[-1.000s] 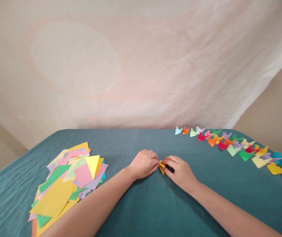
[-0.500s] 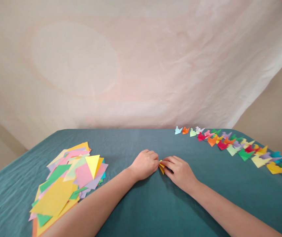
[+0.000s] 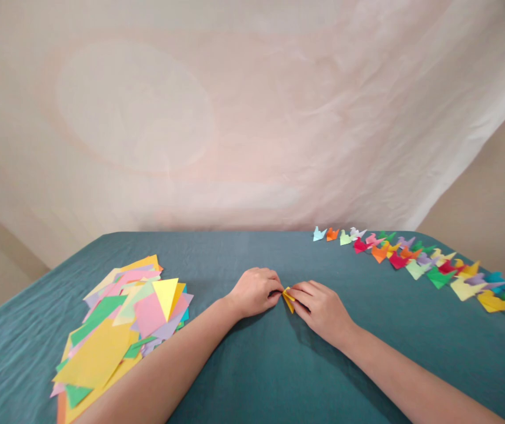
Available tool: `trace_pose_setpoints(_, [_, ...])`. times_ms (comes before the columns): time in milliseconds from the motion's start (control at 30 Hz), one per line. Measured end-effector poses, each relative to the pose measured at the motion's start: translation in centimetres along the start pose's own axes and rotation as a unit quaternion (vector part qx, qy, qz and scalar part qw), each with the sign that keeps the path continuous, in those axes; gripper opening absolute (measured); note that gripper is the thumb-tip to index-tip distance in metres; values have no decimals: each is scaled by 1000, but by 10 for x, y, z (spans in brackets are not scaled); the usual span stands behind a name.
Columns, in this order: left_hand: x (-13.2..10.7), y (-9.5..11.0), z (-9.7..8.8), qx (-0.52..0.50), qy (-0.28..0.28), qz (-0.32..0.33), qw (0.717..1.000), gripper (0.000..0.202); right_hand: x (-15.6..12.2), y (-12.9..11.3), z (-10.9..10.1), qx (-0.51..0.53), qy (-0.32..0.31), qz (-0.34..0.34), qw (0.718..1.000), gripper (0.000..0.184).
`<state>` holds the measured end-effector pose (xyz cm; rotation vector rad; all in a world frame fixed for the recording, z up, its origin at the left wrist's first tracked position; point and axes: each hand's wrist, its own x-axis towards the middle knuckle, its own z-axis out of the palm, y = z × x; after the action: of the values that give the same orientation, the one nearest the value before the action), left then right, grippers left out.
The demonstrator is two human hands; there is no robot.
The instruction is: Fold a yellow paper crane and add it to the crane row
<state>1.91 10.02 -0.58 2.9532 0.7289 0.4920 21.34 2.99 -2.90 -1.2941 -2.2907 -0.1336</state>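
A small folded piece of yellow origami paper (image 3: 288,300) is between my hands, just above or on the middle of the table. My right hand (image 3: 318,305) pinches its right side between thumb and fingers. My left hand (image 3: 258,292) has its fingertips closed at the paper's upper left tip. Parts of the paper are covered by the fingers, so its full shape does not show.
A heap of coloured paper sheets (image 3: 102,347) lies at the left, partly behind my left forearm. Several folded paper cranes (image 3: 418,268) stand in rows along the right side of the green-clothed table (image 3: 235,377). A pale cloth (image 3: 252,118) hangs behind.
My left hand has shifted slightly left, so more of the yellow paper shows between the hands. My right hand has barely moved and keeps its pinch.
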Motion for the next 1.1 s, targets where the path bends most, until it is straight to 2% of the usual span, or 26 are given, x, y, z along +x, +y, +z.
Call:
trace_pose_setpoints(367, [0, 2, -5, 29, -20, 42, 998, 21, 0, -2, -3, -1, -10, -11, 1000, 21])
trace_pose_setpoints(767, [-1, 2, -8, 33, -35, 72, 996, 24, 0, 0, -7, 49, -17, 9, 999, 35])
trace_pose_setpoints(1000, [-1, -1, -2, 44, -27, 81, 995, 24, -1, 1, -3, 64, 4, 3, 998, 36])
trace_pose_setpoints(1100, [-1, -4, 2, 39, -21, 81, 996, 27, -1, 3, -2, 72, -5, 0, 997, 35])
